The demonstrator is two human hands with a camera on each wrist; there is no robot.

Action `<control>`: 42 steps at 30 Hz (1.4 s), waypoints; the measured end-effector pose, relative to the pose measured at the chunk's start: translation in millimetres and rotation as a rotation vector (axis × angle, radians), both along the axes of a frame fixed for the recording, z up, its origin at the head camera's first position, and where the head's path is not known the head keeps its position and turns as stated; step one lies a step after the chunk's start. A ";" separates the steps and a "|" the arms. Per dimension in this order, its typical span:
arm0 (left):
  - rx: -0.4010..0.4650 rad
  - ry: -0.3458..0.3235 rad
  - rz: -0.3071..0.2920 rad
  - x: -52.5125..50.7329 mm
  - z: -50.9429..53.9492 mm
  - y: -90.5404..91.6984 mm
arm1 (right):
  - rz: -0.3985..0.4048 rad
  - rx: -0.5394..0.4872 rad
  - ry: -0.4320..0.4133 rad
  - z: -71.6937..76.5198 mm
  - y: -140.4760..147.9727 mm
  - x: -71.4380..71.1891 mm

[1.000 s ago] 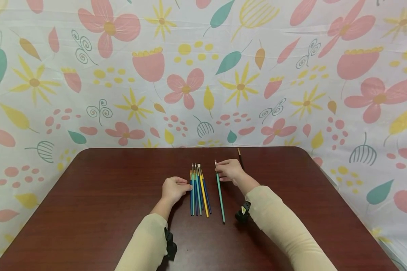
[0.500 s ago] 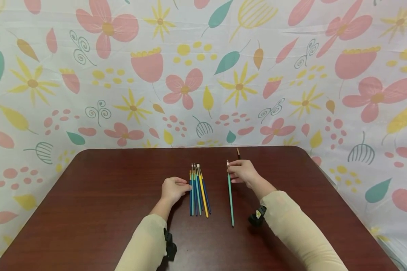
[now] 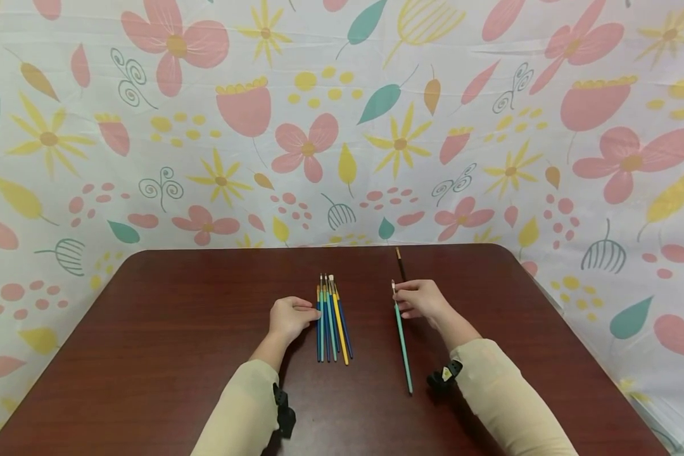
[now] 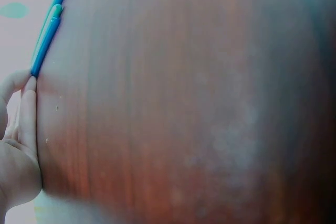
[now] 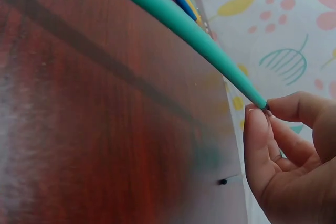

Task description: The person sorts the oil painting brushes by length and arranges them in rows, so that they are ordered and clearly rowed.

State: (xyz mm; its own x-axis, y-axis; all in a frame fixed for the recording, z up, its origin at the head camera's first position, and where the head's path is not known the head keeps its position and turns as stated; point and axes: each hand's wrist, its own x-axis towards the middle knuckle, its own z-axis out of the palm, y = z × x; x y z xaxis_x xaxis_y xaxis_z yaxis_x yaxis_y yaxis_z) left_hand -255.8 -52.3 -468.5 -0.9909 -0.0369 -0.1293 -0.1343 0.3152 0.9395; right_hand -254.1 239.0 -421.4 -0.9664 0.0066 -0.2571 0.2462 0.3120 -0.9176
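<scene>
My right hand (image 3: 424, 299) pinches a turquoise paintbrush (image 3: 402, 342) near its bristle end. Its handle slants toward the front, and a separate shadow beneath it in the right wrist view shows it raised off the table. Left of it lies a row of several paintbrushes (image 3: 335, 323), blue, turquoise and yellow, side by side with bristles pointing away. My left hand (image 3: 289, 318) rests at the row's left side, its fingertips touching the outermost blue paintbrush (image 4: 47, 43). Beyond my right hand is a dark-handled paintbrush (image 3: 400, 263), its lower part hidden by the hand.
The brushes lie on a dark reddish-brown table (image 3: 205, 342) with rounded far corners. A white cloth with a flower print (image 3: 342, 126) hangs behind the table's far edge. Each wrist carries a small black camera.
My right hand has carried the turquoise paintbrush to the right and slightly toward the front, away from the row. The left hand has stayed beside the row, which has kept its place.
</scene>
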 end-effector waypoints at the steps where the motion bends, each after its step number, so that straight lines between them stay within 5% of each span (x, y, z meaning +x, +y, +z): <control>1: 0.004 -0.001 -0.001 0.2 0.0 0.3 | 0.000 -0.003 0.000 -1.5 1.5 0.9; 14: 0.003 0.003 -0.008 3.2 3.2 -0.5 | -0.010 -0.009 -0.006 -10.6 19.7 14.5; 42: 0.007 0.002 -0.003 2.5 0.3 -0.9 | -0.084 0.161 0.017 -19.0 25.2 25.7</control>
State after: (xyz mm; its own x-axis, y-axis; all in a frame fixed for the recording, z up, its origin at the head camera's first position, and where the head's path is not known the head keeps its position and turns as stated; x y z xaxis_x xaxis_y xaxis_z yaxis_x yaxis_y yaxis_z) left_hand -253.3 -53.1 -468.2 -0.9912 -0.0328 -0.1279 -0.1317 0.3090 0.9419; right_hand -228.3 264.1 -440.4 -0.9649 0.1269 -0.2298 0.2623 0.4345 -0.8616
